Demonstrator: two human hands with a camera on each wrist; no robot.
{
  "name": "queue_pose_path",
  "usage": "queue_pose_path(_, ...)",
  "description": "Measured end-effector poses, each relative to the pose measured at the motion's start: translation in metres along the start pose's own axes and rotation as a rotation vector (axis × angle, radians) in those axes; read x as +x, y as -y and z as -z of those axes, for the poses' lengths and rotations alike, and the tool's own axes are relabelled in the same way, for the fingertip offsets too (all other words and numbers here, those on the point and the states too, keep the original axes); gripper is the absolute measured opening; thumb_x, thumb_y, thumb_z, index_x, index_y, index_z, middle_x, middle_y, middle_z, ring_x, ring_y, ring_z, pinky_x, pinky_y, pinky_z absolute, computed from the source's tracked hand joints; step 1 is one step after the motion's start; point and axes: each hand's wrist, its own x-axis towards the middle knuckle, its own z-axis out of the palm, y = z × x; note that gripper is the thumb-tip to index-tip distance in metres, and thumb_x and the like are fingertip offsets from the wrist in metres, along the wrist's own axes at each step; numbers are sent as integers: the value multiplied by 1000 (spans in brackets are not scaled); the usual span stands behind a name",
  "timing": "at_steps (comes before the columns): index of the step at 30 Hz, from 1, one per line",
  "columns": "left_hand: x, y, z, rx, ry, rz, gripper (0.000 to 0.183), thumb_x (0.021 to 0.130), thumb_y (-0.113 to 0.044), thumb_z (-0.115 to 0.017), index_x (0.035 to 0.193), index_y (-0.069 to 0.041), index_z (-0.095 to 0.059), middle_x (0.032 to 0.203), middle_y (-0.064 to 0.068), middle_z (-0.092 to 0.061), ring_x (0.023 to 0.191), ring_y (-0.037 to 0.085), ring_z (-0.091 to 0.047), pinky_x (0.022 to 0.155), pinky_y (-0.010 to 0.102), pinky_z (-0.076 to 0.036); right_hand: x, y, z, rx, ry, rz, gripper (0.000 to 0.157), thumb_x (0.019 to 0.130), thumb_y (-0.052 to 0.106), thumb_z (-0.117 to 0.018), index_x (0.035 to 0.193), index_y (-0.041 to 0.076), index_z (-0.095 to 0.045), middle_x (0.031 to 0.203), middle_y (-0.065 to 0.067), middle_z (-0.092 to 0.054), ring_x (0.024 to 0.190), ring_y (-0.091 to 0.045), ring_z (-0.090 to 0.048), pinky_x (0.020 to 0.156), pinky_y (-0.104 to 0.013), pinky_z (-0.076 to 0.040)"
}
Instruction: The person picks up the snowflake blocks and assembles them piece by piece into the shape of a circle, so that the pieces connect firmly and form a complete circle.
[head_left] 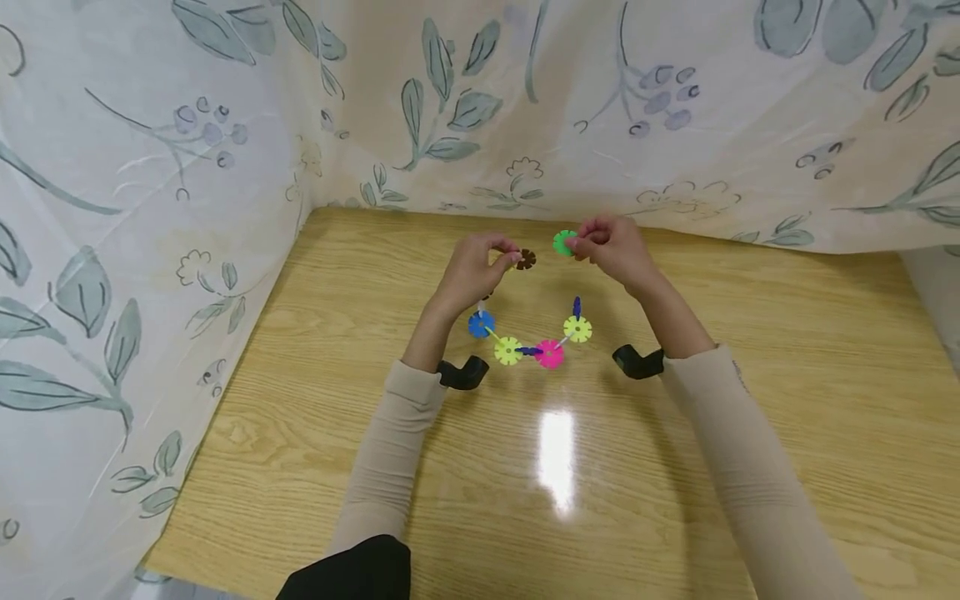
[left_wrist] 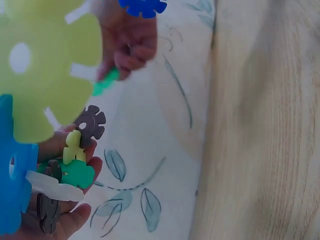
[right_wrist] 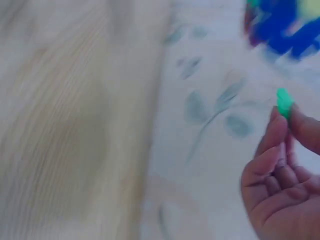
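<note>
My left hand (head_left: 468, 271) pinches one end of a chain of notched plastic snowflake discs. A brown disc (head_left: 527, 260) sticks out past its fingertips, joined to a small yellow disc (left_wrist: 75, 145) and a green disc (left_wrist: 80, 173) between the fingers. From there the chain curves down through a blue disc (head_left: 482, 324), a yellow disc (head_left: 507, 351), a pink disc (head_left: 550, 354) and another yellow disc (head_left: 578, 329). An upright dark blue disc (head_left: 577, 307) ends the other side. My right hand (head_left: 618, 250) pinches a loose green disc (head_left: 562, 242), apart from the chain, right of the brown disc.
Black wrist-camera mounts (head_left: 463, 373) stick inward from both wrists. The wooden table (head_left: 300, 467) meets a leaf-patterned cloth (head_left: 480, 100) behind and at the left. A dark object (head_left: 352, 571) shows at the bottom edge.
</note>
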Motion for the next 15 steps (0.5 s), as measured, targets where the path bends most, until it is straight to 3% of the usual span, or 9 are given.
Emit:
queue_pose_path(6,-2,-4,0,1,-15,-37,17,90,-14,-59,95,-1,-67,96,11,-68,90,20,-60,84,31,-45,-17,21,-7,138,100,-201,26,88,19,-61,96,-5,-60,64,8,-65,58,-3,-59,53,-16,-43)
queue_pose_path(10,-3,-7,-1,8,-21,-74,16,89,-14,-60,93,0,-67,94,11,-68,85,20,-59,80,30,-44,-19,18,-11,193,116,-257,29,88,20,-61,101,-6,-61,63,8,-66,56,-2,-59,52,-15,-44)
queue_pose_path(15,-2,-7,-3,-9,-27,-108,15,88,-13,-61,92,0,-67,93,11,-68,90,22,-61,84,34,-45,-22,19,-13,252,112,-286,32,88,20,-61,105,-7,-61,61,8,-66,54,-3,-59,50,-15,-46)
